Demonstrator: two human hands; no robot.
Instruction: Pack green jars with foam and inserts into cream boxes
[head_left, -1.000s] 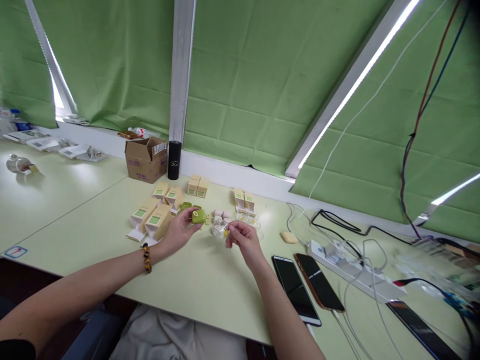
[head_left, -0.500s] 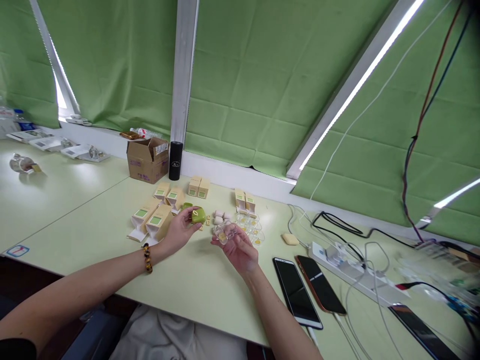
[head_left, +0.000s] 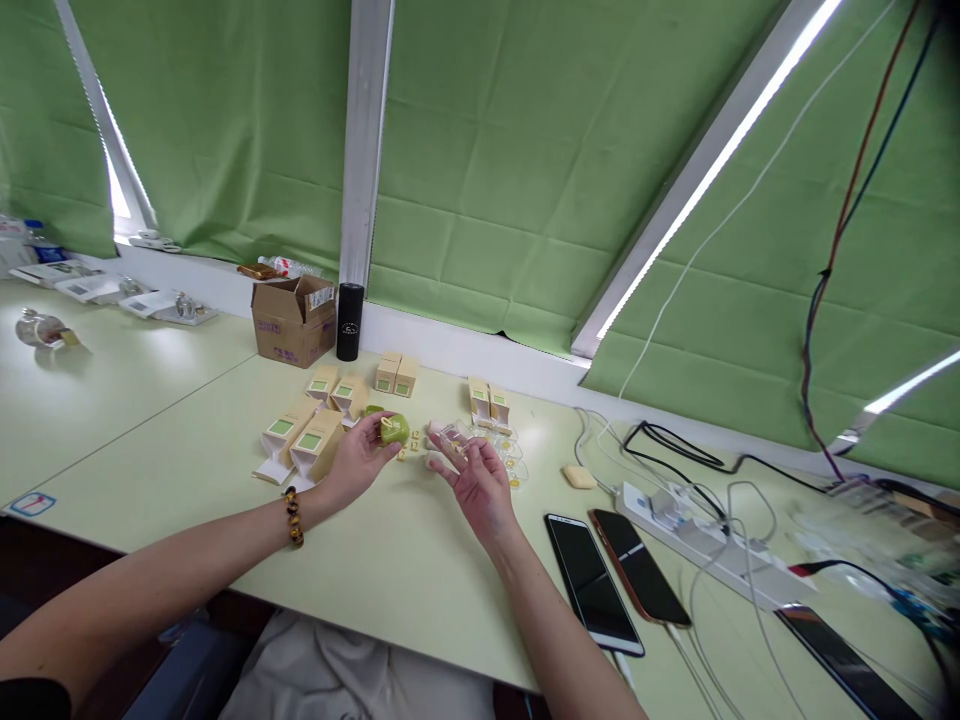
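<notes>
My left hand [head_left: 360,455] is closed around a small rounded green case [head_left: 394,430] with a yellow loop on its front. In my right hand [head_left: 480,490], a clear plastic piece [head_left: 453,442] is pinched at the fingertips, a little above the table. Between the hands lie small yellow pieces [head_left: 414,442]. Just behind the right hand are several clear plastic pieces with yellow centres [head_left: 513,466], partly hidden by the fingers. Another green piece [head_left: 373,409] shows behind my left fingers. Small pale pink pieces lie mostly hidden behind the clear piece.
Several small beige boxes [head_left: 315,447] stand left of and behind my hands. Farther back are a cardboard box [head_left: 292,325] and a black bottle [head_left: 349,322]. Phones [head_left: 592,580], a power strip [head_left: 705,550] and loose cables lie on the right.
My right hand has turned and shifted slightly, tilting the clear plastic piece and moving it up and away from me. The left hand keeps the green case almost still.
</notes>
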